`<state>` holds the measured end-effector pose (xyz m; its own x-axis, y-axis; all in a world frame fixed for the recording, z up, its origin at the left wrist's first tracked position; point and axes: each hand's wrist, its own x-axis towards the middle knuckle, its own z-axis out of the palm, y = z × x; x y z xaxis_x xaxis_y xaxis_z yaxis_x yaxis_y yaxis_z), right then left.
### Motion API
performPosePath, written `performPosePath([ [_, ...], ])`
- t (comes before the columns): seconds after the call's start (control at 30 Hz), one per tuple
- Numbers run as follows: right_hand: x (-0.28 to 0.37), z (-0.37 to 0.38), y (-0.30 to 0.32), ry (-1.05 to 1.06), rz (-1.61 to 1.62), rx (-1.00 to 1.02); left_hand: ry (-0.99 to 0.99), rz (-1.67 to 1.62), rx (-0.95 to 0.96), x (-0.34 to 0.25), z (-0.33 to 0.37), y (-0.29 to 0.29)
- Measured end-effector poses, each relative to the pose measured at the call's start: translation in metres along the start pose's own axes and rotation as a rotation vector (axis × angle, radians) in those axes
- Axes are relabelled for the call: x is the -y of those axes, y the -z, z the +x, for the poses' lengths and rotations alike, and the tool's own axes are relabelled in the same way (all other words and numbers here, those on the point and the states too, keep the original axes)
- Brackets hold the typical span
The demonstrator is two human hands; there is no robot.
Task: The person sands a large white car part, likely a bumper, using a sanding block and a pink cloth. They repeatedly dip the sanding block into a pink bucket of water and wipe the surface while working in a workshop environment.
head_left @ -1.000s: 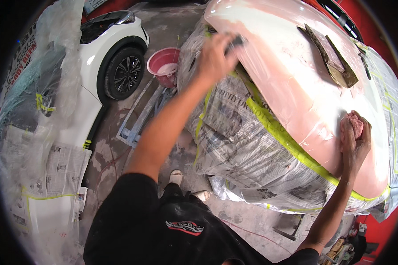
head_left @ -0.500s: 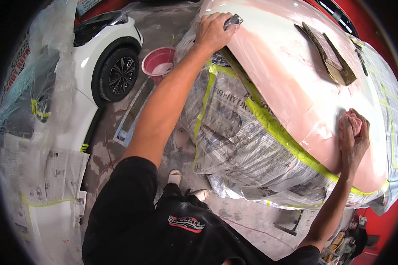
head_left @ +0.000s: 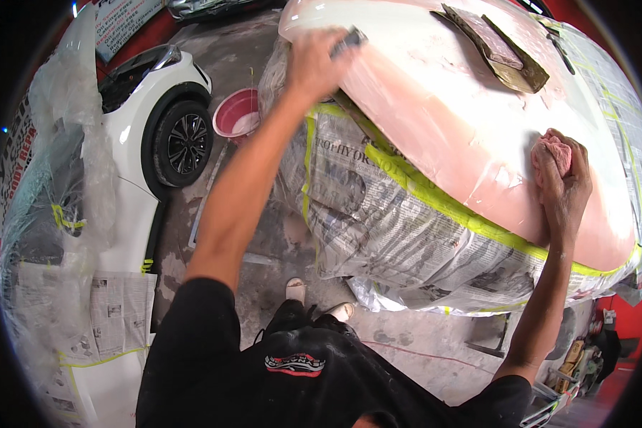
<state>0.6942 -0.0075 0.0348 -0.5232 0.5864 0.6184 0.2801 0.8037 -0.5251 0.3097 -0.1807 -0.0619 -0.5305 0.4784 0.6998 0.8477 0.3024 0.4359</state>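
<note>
My left hand [head_left: 310, 63], smeared by motion, grips a small dark grey piece of sandpaper [head_left: 347, 43] at the panel's far left edge. Farther right, my right hand [head_left: 571, 182] squeezes a wrinkled pink cloth [head_left: 553, 158] against the surface. Beneath both lies a large curved car panel [head_left: 435, 135], white with pink patches and shiny with wet. A bent, brownish sheet [head_left: 528, 77] rests on its upper part, with a pinkish flat block [head_left: 493, 44] lying on it.
Newspaper masking [head_left: 399, 228] edged with yellow-green tape covers the car below the panel. A red bucket [head_left: 225, 118] stands on the floor at left, near a white car's wheel [head_left: 183, 143]. Plastic sheeting [head_left: 57, 178] hangs far left. Assorted items [head_left: 574, 357] sit at lower right.
The view has shifted, so the panel sits higher in it. My left hand has moved left and slightly nearer along the panel edge; the right still presses the cloth in much the same spot.
</note>
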Motion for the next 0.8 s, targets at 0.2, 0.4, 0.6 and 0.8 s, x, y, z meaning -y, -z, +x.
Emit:
performPosePath([
  [0.2, -0.003, -0.002, 0.010, 0.005, -0.035, 0.018, -0.259, -0.090, -0.009, -0.056, -0.077, 0.015],
  [0.4, 0.003, 0.002, 0.005, 0.014, -0.033, 0.013, 0.031, -0.084, -0.117, 0.028, 0.006, -0.007],
  [0.6, -0.004, -0.001, 0.007, 0.049, -0.121, -0.019, -0.354, -0.101, -0.145, -0.112, -0.127, 0.015],
  [0.8, -0.010, 0.003, 0.003, 0.025, -0.024, 0.018, 0.070, -0.094, -0.207, -0.025, -0.028, 0.008],
])
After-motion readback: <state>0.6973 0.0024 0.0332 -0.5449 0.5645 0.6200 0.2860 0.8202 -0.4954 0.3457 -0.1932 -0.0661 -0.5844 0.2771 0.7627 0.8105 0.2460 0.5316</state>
